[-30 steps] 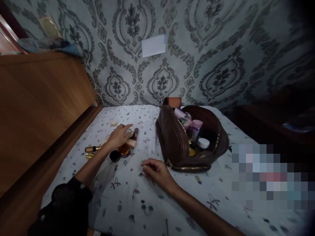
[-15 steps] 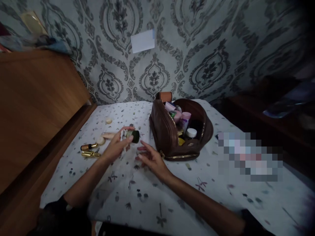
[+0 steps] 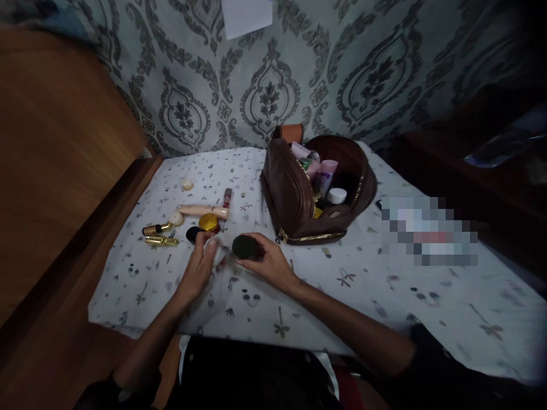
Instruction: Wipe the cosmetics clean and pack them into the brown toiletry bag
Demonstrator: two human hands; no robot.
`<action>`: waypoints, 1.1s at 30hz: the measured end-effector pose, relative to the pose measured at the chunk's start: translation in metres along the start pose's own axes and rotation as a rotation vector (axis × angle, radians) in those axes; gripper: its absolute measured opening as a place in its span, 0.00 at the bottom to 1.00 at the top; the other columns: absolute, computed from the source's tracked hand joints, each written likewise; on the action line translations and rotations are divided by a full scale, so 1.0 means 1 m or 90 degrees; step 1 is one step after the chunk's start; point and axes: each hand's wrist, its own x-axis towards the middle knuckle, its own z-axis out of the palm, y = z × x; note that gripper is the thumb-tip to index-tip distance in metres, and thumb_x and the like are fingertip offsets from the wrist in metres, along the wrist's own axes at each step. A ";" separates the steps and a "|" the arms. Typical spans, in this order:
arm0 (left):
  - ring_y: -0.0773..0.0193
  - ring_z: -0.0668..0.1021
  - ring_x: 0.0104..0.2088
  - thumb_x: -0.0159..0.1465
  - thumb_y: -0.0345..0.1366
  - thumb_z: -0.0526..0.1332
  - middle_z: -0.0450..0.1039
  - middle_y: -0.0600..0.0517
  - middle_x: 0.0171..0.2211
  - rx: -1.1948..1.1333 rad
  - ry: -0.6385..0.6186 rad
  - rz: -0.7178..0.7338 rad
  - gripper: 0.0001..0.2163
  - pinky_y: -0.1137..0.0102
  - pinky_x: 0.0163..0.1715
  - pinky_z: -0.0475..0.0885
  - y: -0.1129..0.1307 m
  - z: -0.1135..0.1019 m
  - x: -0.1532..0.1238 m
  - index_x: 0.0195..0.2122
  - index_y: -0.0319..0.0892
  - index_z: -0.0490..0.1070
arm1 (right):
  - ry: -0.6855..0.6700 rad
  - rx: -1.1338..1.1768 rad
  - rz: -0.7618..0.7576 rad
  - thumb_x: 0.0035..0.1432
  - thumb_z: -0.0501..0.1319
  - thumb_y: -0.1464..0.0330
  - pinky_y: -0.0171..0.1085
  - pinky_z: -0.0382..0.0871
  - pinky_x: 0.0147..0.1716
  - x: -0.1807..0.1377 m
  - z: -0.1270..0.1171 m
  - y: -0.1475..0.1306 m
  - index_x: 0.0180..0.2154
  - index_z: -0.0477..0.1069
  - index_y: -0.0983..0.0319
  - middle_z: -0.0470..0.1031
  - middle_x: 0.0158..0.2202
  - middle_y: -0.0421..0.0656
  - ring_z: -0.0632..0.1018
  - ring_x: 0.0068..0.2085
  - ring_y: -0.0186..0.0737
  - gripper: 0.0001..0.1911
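My right hand (image 3: 273, 263) is closed round a small jar with a dark green lid (image 3: 244, 247), its top facing me. To its left, my left hand (image 3: 199, 267) pinches a white crumpled wipe or tissue (image 3: 217, 255), partly blurred. Just beyond the left fingers sit a gold-lidded jar (image 3: 209, 222) and a round black item (image 3: 194, 233). Behind these lie a peach tube (image 3: 203, 211) and a small dark red lip-gloss-like tube (image 3: 228, 197). An open brown cosmetics bag (image 3: 286, 199) stands beyond my right hand, holding pink tubes and a white-lidded jar (image 3: 337, 196).
Two gold-cased tubes (image 3: 161, 241) and two small cream-coloured round items (image 3: 175, 218) lie on the left of the patterned cloth (image 3: 265, 313). A blurred-out object (image 3: 429, 233) lies at the right. A wooden cabinet (image 3: 64, 125) borders the left side; a patterned wall rises behind.
The green-lidded jar has passed from my left hand to my right. My left hand has moved down and keeps the white wipe. The view has tilted down, showing more items.
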 end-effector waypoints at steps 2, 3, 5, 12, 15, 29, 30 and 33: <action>0.58 0.74 0.44 0.71 0.50 0.46 0.71 0.50 0.41 0.009 0.018 0.027 0.16 0.63 0.48 0.69 0.001 -0.004 0.001 0.43 0.45 0.65 | -0.023 -0.074 -0.031 0.46 0.72 0.65 0.42 0.69 0.49 -0.001 0.000 -0.002 0.47 0.74 0.60 0.76 0.44 0.45 0.76 0.46 0.46 0.24; 0.58 0.74 0.45 0.71 0.48 0.47 0.72 0.49 0.42 0.010 0.027 0.046 0.15 0.63 0.49 0.69 0.002 -0.004 0.001 0.43 0.44 0.66 | -0.033 -0.102 -0.044 0.47 0.72 0.65 0.42 0.69 0.48 -0.002 0.000 -0.002 0.47 0.74 0.59 0.75 0.44 0.45 0.76 0.46 0.46 0.24; 0.57 0.74 0.48 0.70 0.45 0.52 0.73 0.48 0.45 0.018 0.038 0.088 0.13 0.63 0.51 0.68 0.002 -0.001 0.002 0.46 0.44 0.69 | -0.051 -0.142 -0.058 0.48 0.71 0.66 0.42 0.69 0.47 -0.003 0.001 -0.003 0.49 0.73 0.58 0.74 0.42 0.44 0.76 0.45 0.45 0.24; 0.58 0.77 0.47 0.67 0.33 0.57 0.77 0.47 0.43 0.051 0.006 0.204 0.10 0.63 0.49 0.71 -0.001 0.018 -0.002 0.45 0.42 0.75 | -0.089 -0.266 -0.065 0.46 0.69 0.72 0.37 0.66 0.37 -0.004 0.003 -0.002 0.36 0.74 0.62 0.69 0.33 0.40 0.72 0.35 0.40 0.12; 0.59 0.77 0.48 0.68 0.30 0.56 0.77 0.47 0.44 0.069 -0.018 0.271 0.11 0.63 0.50 0.71 0.002 0.020 -0.005 0.46 0.43 0.76 | -0.087 -0.287 -0.060 0.46 0.69 0.70 0.35 0.65 0.35 -0.004 0.004 -0.001 0.31 0.72 0.62 0.67 0.30 0.39 0.71 0.33 0.38 0.09; 0.59 0.76 0.47 0.69 0.27 0.52 0.79 0.45 0.44 0.108 -0.131 0.440 0.11 0.60 0.47 0.72 -0.005 0.001 -0.022 0.37 0.44 0.73 | -0.079 -0.146 -0.008 0.44 0.72 0.68 0.42 0.71 0.44 -0.002 0.000 0.002 0.45 0.77 0.61 0.80 0.42 0.44 0.79 0.43 0.45 0.23; 0.59 0.77 0.46 0.69 0.28 0.52 0.79 0.45 0.43 0.105 -0.113 0.424 0.11 0.60 0.47 0.72 -0.006 0.000 -0.023 0.37 0.44 0.73 | -0.082 -0.135 -0.007 0.45 0.72 0.67 0.42 0.71 0.44 -0.002 0.000 0.002 0.45 0.77 0.61 0.80 0.41 0.44 0.79 0.42 0.45 0.22; 0.59 0.77 0.44 0.70 0.31 0.52 0.78 0.46 0.42 0.105 -0.058 0.375 0.10 0.61 0.45 0.72 -0.010 -0.003 -0.022 0.36 0.44 0.73 | -0.106 -0.113 -0.012 0.43 0.74 0.63 0.42 0.71 0.45 -0.003 0.000 0.000 0.45 0.77 0.61 0.80 0.41 0.44 0.79 0.42 0.45 0.25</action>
